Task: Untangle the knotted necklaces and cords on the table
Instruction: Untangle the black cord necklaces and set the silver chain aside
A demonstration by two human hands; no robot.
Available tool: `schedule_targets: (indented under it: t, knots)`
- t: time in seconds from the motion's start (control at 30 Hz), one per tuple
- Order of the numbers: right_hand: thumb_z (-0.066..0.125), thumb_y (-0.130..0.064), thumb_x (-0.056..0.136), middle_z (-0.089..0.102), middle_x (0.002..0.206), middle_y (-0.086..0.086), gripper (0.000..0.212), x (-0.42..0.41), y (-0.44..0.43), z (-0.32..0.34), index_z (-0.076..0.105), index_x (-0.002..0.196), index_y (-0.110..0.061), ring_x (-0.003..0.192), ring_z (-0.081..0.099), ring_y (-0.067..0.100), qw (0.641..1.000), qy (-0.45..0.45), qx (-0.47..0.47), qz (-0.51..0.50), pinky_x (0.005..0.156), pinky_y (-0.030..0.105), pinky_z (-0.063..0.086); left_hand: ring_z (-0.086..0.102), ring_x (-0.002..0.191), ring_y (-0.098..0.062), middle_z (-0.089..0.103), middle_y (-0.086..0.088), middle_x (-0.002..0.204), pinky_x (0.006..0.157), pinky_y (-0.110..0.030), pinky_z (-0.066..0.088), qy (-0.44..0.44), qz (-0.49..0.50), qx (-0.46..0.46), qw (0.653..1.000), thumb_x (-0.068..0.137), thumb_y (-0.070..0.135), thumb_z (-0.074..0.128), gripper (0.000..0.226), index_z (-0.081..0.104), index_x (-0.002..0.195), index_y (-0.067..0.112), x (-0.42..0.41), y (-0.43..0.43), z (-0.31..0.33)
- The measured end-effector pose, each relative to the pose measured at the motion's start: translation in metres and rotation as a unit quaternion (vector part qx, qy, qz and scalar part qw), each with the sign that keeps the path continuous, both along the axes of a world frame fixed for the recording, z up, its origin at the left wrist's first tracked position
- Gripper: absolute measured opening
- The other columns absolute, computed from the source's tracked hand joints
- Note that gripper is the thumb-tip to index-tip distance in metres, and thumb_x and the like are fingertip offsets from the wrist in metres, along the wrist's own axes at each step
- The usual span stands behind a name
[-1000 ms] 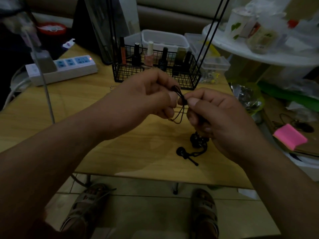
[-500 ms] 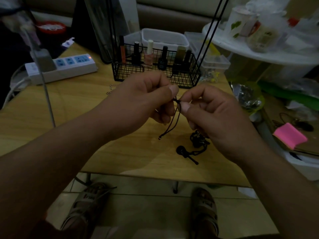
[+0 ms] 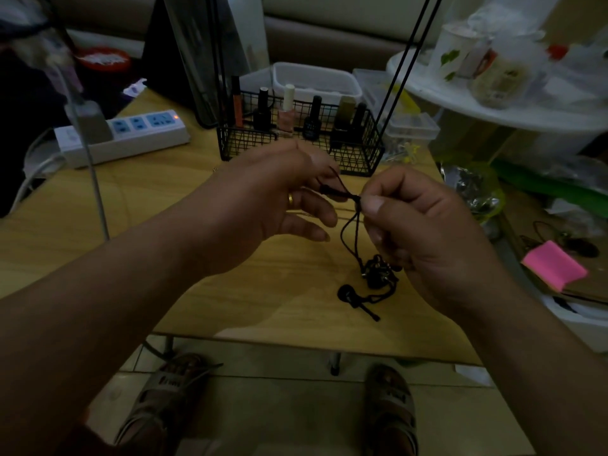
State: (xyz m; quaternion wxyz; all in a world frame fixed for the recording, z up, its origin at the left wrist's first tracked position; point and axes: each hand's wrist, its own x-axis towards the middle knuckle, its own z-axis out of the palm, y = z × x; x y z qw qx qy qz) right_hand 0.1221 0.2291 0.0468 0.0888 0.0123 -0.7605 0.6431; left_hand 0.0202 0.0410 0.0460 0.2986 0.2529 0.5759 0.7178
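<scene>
A pale wood-grain top, smooth with a faint sheen, is seen on the table (image 3: pixel 158 209). The black cord (image 3: pixel 378 276) at centre is shown as matt, twisted fibre. The basket (image 3: pixel 355 159) behind it is made of thin black metal wire. The power strip (image 3: pixel 131 139) at upper left is cased in smooth white plastic. The pink pad (image 3: pixel 556 266) at right looks like matt paper. The floor (image 3: pixel 279 406) at the bottom is laid with smooth pale tiles.

The pale wooden table (image 3: pixel 148 199) carried a white power strip (image 3: pixel 131 136) beyond the left hand (image 3: pixel 263 205), a black wire basket (image 3: pixel 250 146) behind both hands, and a knotted black cord (image 3: pixel 378 278) just beside the right hand (image 3: pixel 434 235).
</scene>
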Motion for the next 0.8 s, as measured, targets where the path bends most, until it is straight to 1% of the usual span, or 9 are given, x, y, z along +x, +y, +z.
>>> schedule_targets:
  t: [0.1,0.2,0.37,0.43,0.5,0.6,0.7,0.77,0.8]
  knots:
    - [0.062,-0.021,0.091,0.056,0.062,0.0,0.011,0.0008,-0.0002,0.0006,0.065,0.08,-0.025,0.046,0.035,0.01,1.0,0.001,-0.003,-0.004,0.046,0.023,0.029,0.07,0.083,-0.026,0.072,-0.01,0.092,0.071,-0.036,0.058,0.031,-0.033,-0.028,0.999,0.088,0.016,0.066,0.026,0.067,0.113,0.007,0.0004,-0.0012,-0.0023]
    - [0.064,-0.022,0.091,0.063,0.067,0.003,0.009,0.0019,0.0002,0.0012,0.066,0.083,-0.023,0.047,0.038,0.014,1.0,0.001,-0.002,-0.011,0.045,0.024,0.03,0.069,0.08,-0.022,0.071,-0.007,0.086,0.073,-0.031,0.057,0.08,-0.027,-0.053,0.995,0.088,0.02,0.072,0.019,0.068,0.102,0.008,0.0045,-0.0001,-0.003]
    - [0.069,-0.01,0.097,0.073,0.085,0.007,0.007,0.0068,-0.0007,0.0022,0.067,0.096,-0.015,0.067,0.068,0.022,0.994,0.034,0.098,-0.027,0.058,0.033,0.055,0.068,0.076,-0.021,0.071,-0.007,0.083,0.072,-0.031,0.057,0.124,-0.011,-0.081,0.989,0.098,0.012,0.063,0.006,0.067,0.094,0.01,0.0062,-0.0001,-0.0005]
    - [0.074,-0.011,0.093,0.071,0.087,0.005,0.008,0.0082,-0.0024,0.0012,0.068,0.095,-0.016,0.075,0.069,0.023,0.986,0.055,0.148,-0.042,0.061,0.036,0.058,0.068,0.074,-0.02,0.071,-0.006,0.081,0.072,-0.034,0.059,0.145,-0.012,-0.097,0.985,0.1,0.011,0.063,0.008,0.068,0.093,0.01,0.0074,0.0003,0.0001]
    - [0.075,-0.013,0.092,0.069,0.087,-0.001,0.007,0.0087,-0.0033,-0.0003,0.068,0.093,-0.017,0.073,0.067,0.019,0.979,0.064,0.184,-0.054,0.055,0.031,0.057,0.068,0.072,-0.019,0.071,-0.004,0.079,0.072,-0.035,0.059,0.156,-0.005,-0.11,0.982,0.1,0.011,0.063,0.008,0.068,0.093,0.01,0.0083,0.0013,-0.0001]
    - [0.074,-0.012,0.092,0.067,0.088,-0.005,0.008,0.0082,-0.002,-0.0016,0.069,0.091,-0.017,0.073,0.065,0.014,0.972,0.073,0.216,-0.058,0.056,0.025,0.053,0.069,0.07,-0.018,0.072,-0.003,0.076,0.069,-0.033,0.06,0.168,0.012,-0.125,0.978,0.098,0.012,0.065,0.006,0.067,0.093,0.01,0.008,0.003,-0.0017]
    - [0.075,-0.011,0.092,0.068,0.086,-0.001,0.01,0.005,0.0017,-0.0035,0.067,0.088,-0.015,0.079,0.066,0.018,0.973,0.069,0.213,-0.058,0.064,0.036,0.057,0.07,0.069,-0.018,0.072,-0.003,0.075,0.068,-0.032,0.06,0.172,0.014,-0.132,0.976,0.097,0.014,0.067,0.005,0.067,0.093,0.01,0.0073,0.0037,-0.003]
    - [0.074,-0.011,0.091,0.069,0.085,0.006,0.009,0.0033,0.0043,-0.0046,0.065,0.088,-0.01,0.081,0.069,0.026,0.98,0.057,0.182,-0.053,0.068,0.048,0.06,0.071,0.07,-0.018,0.072,-0.003,0.075,0.068,-0.032,0.06,0.17,0.009,-0.139,0.976,0.097,0.013,0.068,0.004,0.067,0.094,0.011,0.0068,0.0039,-0.003]
    - [0.073,-0.009,0.091,0.07,0.085,0.009,0.009,0.0025,0.0053,-0.005,0.065,0.088,-0.008,0.08,0.07,0.028,0.984,0.048,0.161,-0.053,0.067,0.049,0.061,0.071,0.071,-0.019,0.072,-0.003,0.075,0.068,-0.032,0.06,0.168,0.005,-0.142,0.976,0.097,0.012,0.068,0.003,0.067,0.095,0.011,0.0066,0.0037,-0.0028]
